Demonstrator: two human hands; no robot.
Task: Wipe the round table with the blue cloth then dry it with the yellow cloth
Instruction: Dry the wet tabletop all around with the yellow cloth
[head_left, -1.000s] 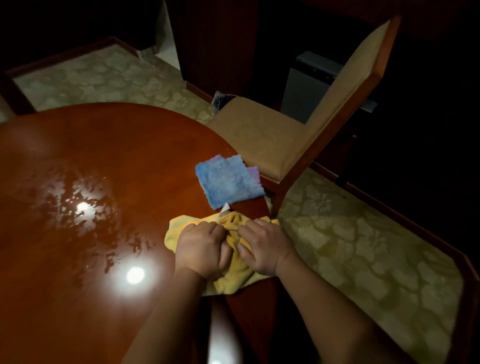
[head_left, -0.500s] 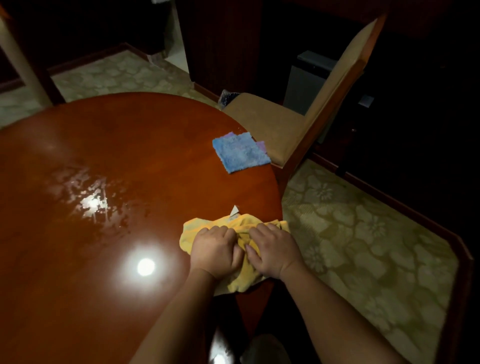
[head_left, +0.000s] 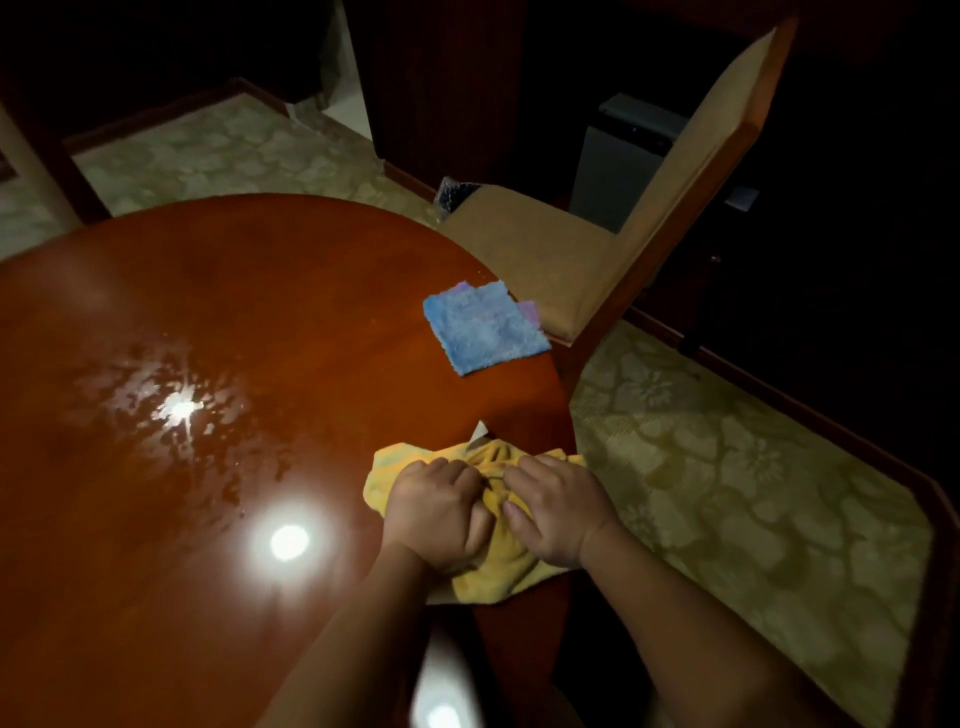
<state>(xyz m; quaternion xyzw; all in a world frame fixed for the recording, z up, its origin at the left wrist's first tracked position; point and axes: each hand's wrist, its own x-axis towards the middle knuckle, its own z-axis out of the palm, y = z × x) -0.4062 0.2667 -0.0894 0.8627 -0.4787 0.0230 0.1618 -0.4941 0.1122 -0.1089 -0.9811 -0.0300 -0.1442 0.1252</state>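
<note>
Over on the left we see the round table (head_left: 218, 322), glossy red-brown wood, with a patch of wet streaks (head_left: 176, 410) glinting under a bright reflected light, and a second round glare (head_left: 288, 542) nearer to us. Moving in, our left hand (head_left: 436, 512) sits knuckles-up on the yellow cloth (head_left: 498, 564), fingers curled down into the fabric and bunching it. The cloth is crumpled at the near right edge of the table, its long axis running roughly left to right, with one end spreading out past the left hand and the other reaching the table's rim; a lower flap trails back toward us over the edge. A small pale tag (head_left: 478, 430) pokes up at its far side. Right beside it, our right hand (head_left: 558, 512) clamps down on the same cloth, fingers curled into the folds, thumb tucked toward the left hand, the two hands almost touching. Beyond them, well apart from the yellow one, the blue cloth (head_left: 483, 327) lies flat and square near the table's far right edge, turned slightly so a corner points at the chair. That tan padded chair (head_left: 545, 254) with a wooden frame stands just beside the table on a pale floral carpet (head_left: 727, 467).
</note>
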